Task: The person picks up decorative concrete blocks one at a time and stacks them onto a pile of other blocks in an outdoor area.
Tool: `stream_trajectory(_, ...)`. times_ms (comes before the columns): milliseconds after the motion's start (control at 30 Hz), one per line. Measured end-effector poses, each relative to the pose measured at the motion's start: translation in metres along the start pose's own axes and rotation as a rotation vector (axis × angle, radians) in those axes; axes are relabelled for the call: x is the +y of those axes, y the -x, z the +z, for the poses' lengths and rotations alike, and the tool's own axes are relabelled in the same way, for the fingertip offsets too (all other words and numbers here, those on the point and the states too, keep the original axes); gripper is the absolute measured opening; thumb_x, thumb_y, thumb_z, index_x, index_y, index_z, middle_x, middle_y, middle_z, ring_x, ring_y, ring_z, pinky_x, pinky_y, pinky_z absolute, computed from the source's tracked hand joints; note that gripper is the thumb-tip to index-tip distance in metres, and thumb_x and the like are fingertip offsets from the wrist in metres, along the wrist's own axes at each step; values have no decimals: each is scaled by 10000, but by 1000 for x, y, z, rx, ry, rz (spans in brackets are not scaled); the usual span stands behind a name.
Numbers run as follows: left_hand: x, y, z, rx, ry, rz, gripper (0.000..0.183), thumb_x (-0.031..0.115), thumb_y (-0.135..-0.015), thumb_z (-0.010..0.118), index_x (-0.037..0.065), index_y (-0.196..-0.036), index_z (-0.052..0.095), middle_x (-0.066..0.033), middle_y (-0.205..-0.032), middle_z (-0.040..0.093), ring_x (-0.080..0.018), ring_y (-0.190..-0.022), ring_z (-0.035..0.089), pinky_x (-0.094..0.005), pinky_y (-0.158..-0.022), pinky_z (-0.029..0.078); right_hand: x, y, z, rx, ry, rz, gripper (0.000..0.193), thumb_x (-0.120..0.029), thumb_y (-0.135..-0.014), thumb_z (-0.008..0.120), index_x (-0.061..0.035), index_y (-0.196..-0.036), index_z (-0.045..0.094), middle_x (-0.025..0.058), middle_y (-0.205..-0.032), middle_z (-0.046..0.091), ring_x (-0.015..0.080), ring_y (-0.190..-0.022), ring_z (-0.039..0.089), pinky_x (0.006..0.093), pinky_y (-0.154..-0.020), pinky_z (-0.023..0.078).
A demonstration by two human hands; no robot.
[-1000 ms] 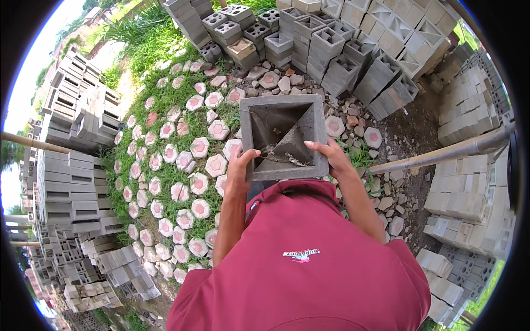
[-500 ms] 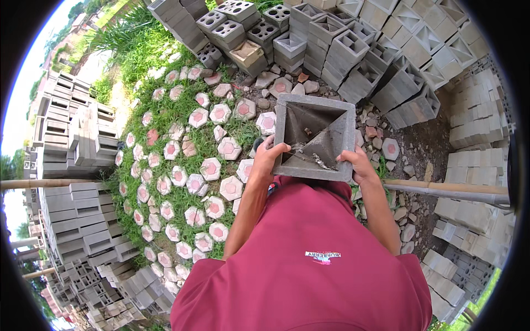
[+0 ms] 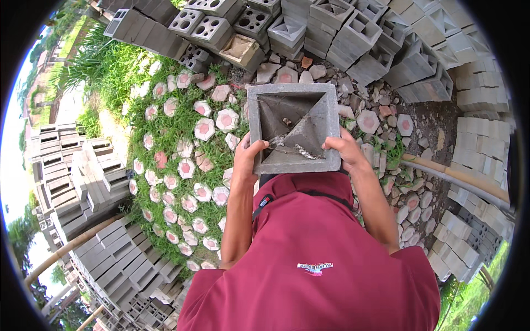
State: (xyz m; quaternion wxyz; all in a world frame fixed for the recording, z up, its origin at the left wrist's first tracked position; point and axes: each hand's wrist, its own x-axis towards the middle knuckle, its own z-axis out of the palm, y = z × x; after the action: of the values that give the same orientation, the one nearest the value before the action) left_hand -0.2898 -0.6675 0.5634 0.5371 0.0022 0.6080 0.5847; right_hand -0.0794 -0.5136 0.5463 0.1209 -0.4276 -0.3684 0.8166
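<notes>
A square grey concrete ventilation block (image 3: 302, 126) is held up in front of my waist, its hollow side facing up. Slanted inner faces meet in ridges inside it, and bits of dry debris and cobweb-like strands lie there. My left hand (image 3: 246, 156) grips the near left side, with the thumb over the rim. On the opposite side my right hand (image 3: 346, 150) clasps the block likewise, its thumb on the near right rim. The fingers under the block are hidden on both sides.
Hexagonal pavers (image 3: 204, 129) with reddish centres lie in grass to the left. Ahead stand stacked hollow concrete blocks (image 3: 364, 41); more block piles (image 3: 118, 248) flank both sides. Broken stones cover the ground at right, where a bamboo pole (image 3: 452, 174) runs across.
The view has turned, so the surroundings appear rotated and shifted. In the picture, the block and both hands sit farther left and slightly higher; both hands keep their hold.
</notes>
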Motion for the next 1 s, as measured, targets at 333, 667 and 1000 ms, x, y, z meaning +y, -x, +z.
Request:
stream_trajectory(333,69,-189,-16,8,-32,-57,586,81,-696,617,-38,-1253,480,-70,-1036,583,-141,-881,560,-264,-790,459,-40,-194,6,-44,-21,73,792,-7,-702,593,-26,-1440,306,73,-1062,563,120,-821,561,277,-742,466)
stream_trajectory(667,114,-494,25,-101,-235,-146,674,81,-664,627,-51,-1303,455,-88,-1126,585,-178,-1017,558,-273,-910,414,-96,-443,-59,105,-112,191,862,-32,-643,595,-4,-1444,281,107,-1312,472,200,-1123,505,326,-926,435)
stream_trajectory(1000,129,-727,44,-252,-535,-84,779,115,-654,664,-45,-1369,400,-110,-1204,556,-190,-1061,539,-301,-951,402,-96,-641,-118,102,62,289,478,-37,-796,589,11,-1259,481,93,-1102,601,173,-983,590,329,-853,479)
